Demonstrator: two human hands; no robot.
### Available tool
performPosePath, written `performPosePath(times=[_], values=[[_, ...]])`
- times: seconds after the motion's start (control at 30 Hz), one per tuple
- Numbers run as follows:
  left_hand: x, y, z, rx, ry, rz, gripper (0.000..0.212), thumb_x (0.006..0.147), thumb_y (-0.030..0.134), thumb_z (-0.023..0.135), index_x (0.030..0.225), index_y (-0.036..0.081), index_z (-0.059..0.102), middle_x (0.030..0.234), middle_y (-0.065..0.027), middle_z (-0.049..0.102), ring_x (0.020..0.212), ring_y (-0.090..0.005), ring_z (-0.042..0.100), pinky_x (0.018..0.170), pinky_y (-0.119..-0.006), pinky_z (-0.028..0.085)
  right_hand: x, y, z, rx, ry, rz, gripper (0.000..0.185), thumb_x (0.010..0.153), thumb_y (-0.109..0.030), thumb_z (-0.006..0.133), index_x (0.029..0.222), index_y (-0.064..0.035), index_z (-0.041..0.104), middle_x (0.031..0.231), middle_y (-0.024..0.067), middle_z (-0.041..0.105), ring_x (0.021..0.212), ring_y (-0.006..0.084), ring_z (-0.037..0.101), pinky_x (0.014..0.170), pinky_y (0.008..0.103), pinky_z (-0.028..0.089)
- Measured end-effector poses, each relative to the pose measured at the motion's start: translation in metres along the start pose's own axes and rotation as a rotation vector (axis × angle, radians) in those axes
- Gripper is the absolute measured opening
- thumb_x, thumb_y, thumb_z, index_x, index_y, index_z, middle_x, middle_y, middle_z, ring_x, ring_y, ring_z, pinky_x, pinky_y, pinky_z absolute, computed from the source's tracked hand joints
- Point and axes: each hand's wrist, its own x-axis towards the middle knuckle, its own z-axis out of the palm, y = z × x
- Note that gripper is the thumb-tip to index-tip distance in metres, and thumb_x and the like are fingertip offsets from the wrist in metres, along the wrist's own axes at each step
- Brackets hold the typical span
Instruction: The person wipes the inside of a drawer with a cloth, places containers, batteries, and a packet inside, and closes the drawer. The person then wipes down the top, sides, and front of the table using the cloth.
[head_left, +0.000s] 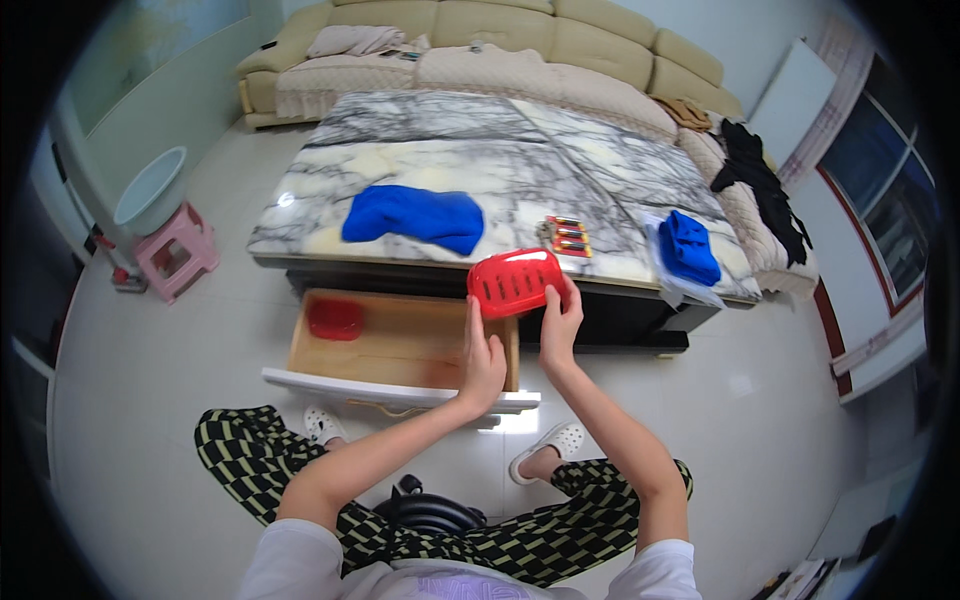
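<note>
My left hand (484, 364) and my right hand (561, 321) hold a red slotted plastic soap dish (516, 283) between them, at the front edge of the marble-topped coffee table (420, 161). Below and to the left, a pulled-out wooden drawer (405, 337) has a red plastic dish (336, 319) in its far left corner. On the tabletop lie a crumpled blue cloth (416, 217), a red and yellow pack of batteries (571, 237) just beyond my right hand, and a folded blue cloth (686, 247) on clear plastic at the right.
A beige sofa (495, 30) runs behind the table, with black clothing (757, 187) on its right part. At the left, a light blue basin (154, 191) rests on a pink plastic stool (176, 251). The drawer's white front (397, 390) juts out near my feet.
</note>
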Motion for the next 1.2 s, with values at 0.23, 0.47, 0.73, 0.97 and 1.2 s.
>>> performPosePath(times=[0.23, 0.47, 0.73, 0.97, 1.2], values=[[-0.023, -0.076, -0.091, -0.051, 0.312, -0.199, 0.045, 0.094, 0.008, 0.040, 0.137, -0.001, 0.031, 0.138, -0.0211, 0.040, 0.118, -0.0290, 0.048, 0.098, -0.035, 0.038, -0.071, 0.078, 0.085, -0.112, -0.113, 0.107, 0.039, 0.088, -0.019, 0.060, 0.120, 0.0027, 0.052, 0.110, 0.0135, 0.059, 0.104, 0.0204, 0.054, 0.092, 0.0313, 0.041], [-0.009, -0.143, -0.173, 0.126, 0.482, -0.384, 0.030, 0.096, 0.025, 0.047, 0.106, -0.003, 0.053, 0.097, -0.0149, 0.060, 0.086, -0.0230, 0.056, 0.081, -0.034, 0.044, -0.110, 0.155, 0.161, -0.143, -0.149, 0.223, 0.041, 0.086, -0.021, 0.064, 0.117, 0.0040, 0.052, 0.104, 0.0117, 0.059, 0.095, 0.0174, 0.055, 0.085, 0.0299, 0.044], [0.001, -0.232, -0.265, 0.385, 0.371, -0.607, 0.036, 0.085, 0.032, 0.063, 0.100, 0.000, 0.054, 0.088, -0.0146, 0.061, 0.083, -0.0279, 0.059, 0.077, -0.038, 0.047, -0.151, 0.223, 0.224, -0.248, -0.169, 0.409, 0.041, 0.079, -0.021, 0.071, 0.111, 0.0011, 0.055, 0.089, 0.0104, 0.064, 0.080, 0.0200, 0.060, 0.074, 0.0328, 0.049], [0.016, -0.261, -0.299, 0.681, 0.039, -0.799, 0.044, 0.085, 0.020, 0.063, 0.119, -0.005, 0.052, 0.111, -0.0209, 0.062, 0.103, -0.0304, 0.060, 0.087, -0.037, 0.046, -0.158, 0.226, 0.245, -0.394, -0.272, 0.548, 0.036, 0.077, -0.012, 0.067, 0.109, 0.0015, 0.058, 0.098, 0.0165, 0.066, 0.091, 0.0258, 0.063, 0.081, 0.0350, 0.048], [0.021, -0.289, -0.312, 0.627, -0.049, -0.679, 0.032, 0.081, 0.014, 0.060, 0.109, -0.002, 0.058, 0.098, -0.0219, 0.065, 0.095, -0.0348, 0.061, 0.085, -0.041, 0.047, -0.165, 0.258, 0.256, -0.465, -0.214, 0.696, 0.030, 0.077, -0.016, 0.064, 0.102, 0.0000, 0.059, 0.095, 0.0191, 0.066, 0.090, 0.0309, 0.063, 0.082, 0.0376, 0.048]])
